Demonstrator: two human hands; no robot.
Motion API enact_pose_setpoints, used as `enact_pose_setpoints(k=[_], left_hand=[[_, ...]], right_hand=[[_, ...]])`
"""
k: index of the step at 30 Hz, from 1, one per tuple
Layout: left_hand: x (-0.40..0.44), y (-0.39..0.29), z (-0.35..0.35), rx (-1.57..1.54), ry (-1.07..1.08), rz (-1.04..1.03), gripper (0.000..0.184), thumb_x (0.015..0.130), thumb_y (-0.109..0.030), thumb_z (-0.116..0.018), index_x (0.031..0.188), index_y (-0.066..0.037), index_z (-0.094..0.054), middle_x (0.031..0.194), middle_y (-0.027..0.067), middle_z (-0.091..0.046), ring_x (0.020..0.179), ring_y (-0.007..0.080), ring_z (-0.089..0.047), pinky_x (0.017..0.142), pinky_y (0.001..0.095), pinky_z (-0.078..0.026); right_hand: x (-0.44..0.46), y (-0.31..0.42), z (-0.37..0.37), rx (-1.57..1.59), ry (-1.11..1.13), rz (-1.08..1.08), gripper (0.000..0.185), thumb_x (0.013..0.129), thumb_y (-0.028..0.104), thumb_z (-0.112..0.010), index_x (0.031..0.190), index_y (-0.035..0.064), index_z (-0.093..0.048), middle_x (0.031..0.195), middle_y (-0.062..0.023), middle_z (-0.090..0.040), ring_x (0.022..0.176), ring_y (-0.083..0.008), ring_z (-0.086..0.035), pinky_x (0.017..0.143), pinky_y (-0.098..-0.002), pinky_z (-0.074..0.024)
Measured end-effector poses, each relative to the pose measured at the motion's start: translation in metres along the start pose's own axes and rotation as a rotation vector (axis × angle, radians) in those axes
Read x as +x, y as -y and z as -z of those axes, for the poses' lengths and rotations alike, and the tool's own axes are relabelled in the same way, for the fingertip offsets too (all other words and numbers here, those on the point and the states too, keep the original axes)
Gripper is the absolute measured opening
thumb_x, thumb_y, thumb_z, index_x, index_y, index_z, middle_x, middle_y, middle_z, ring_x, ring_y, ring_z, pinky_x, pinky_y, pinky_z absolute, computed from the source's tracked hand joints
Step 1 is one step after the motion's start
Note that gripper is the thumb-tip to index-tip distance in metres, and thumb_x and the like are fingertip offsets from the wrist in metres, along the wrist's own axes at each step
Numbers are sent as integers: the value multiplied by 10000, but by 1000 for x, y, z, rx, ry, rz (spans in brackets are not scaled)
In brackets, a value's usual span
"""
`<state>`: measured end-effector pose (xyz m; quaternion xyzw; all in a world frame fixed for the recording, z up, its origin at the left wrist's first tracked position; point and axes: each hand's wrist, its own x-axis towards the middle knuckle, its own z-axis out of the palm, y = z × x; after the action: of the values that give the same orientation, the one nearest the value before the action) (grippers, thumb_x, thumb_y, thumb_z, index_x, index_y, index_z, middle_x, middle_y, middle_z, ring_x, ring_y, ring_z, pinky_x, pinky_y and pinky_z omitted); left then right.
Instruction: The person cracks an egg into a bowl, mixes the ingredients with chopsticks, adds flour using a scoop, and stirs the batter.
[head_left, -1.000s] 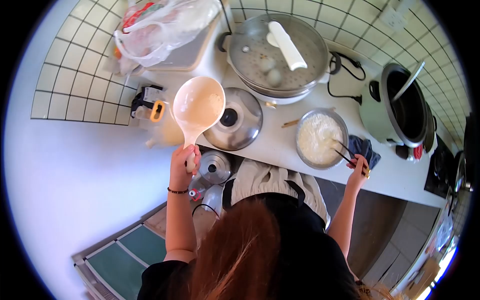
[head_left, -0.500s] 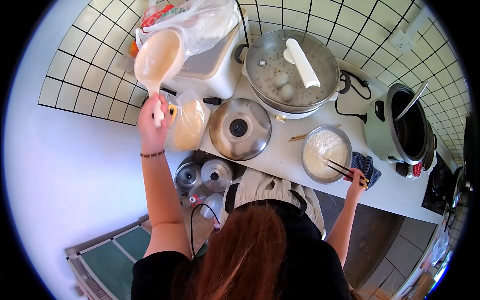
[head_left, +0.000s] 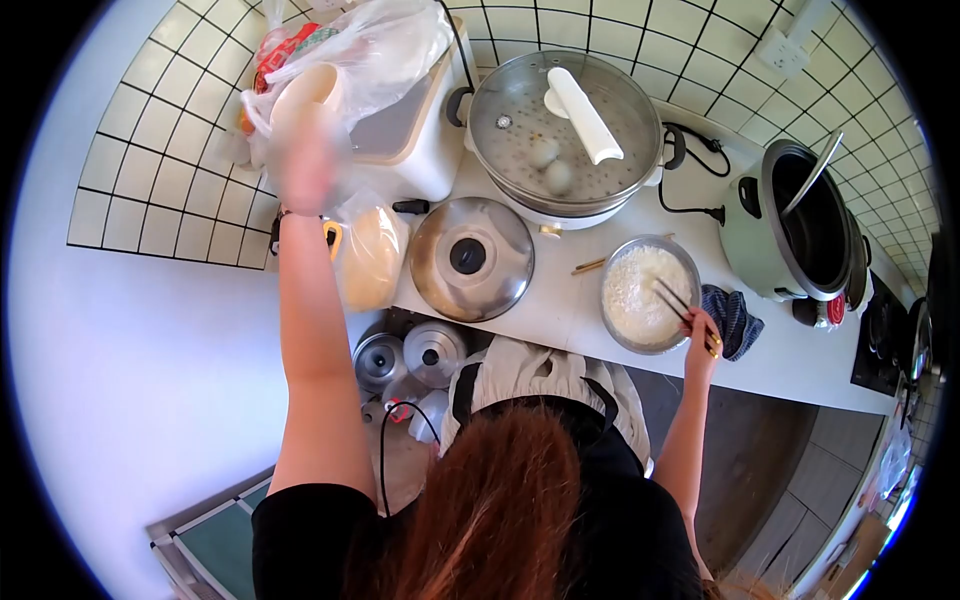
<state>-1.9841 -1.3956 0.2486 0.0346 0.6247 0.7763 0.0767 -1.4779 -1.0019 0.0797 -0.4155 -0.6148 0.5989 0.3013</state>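
Observation:
My left hand [head_left: 308,165] reaches to the back left and is smeared, its fingers unclear. It is at a pale plastic water scoop [head_left: 312,85], whose handle it covers. My right hand [head_left: 703,333] grips dark chopsticks [head_left: 676,302], their tips in white flour [head_left: 643,285]. The flour fills much of a round metal bowl [head_left: 612,325] near the counter's front edge. Just right of that hand lies a dark blue cloth [head_left: 733,322].
A lidded steamer [head_left: 565,130] with eggs under its glass lid stands behind a metal lid [head_left: 472,260]. At right is a green cooker [head_left: 760,235]; at left, a bag of yellowish contents [head_left: 372,260], a white bin [head_left: 425,150] and plastic bags [head_left: 390,50].
My left hand has moved forward with the scoop, toward the plastic bags. In the bowl, the chopsticks have shifted and the flour looks more spread out. The view has moved slightly.

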Motion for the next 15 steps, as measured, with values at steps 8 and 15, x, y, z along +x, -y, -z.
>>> enact_pose_setpoints(k=[8,15], left_hand=[[-14,-2,-16,-104,70,9,533,811,-360,-542,1149,32,-412,1051,140,-522,877,238,-569,558,265,-468],[-85,22,-36,-270,-25,71,566,837,-342,-479,1232,47,-360,1096,146,-492,973,265,-501,674,292,-440]], right_hand=[[1,-4,-3,26,-159,98,202,907,138,-518,930,-32,-624,811,-86,-631,676,-125,-601,638,-230,-496],[-4,17,11,32,-163,-69,193,900,122,-521,903,-39,-626,794,-82,-629,694,-119,-604,630,-213,-504]])
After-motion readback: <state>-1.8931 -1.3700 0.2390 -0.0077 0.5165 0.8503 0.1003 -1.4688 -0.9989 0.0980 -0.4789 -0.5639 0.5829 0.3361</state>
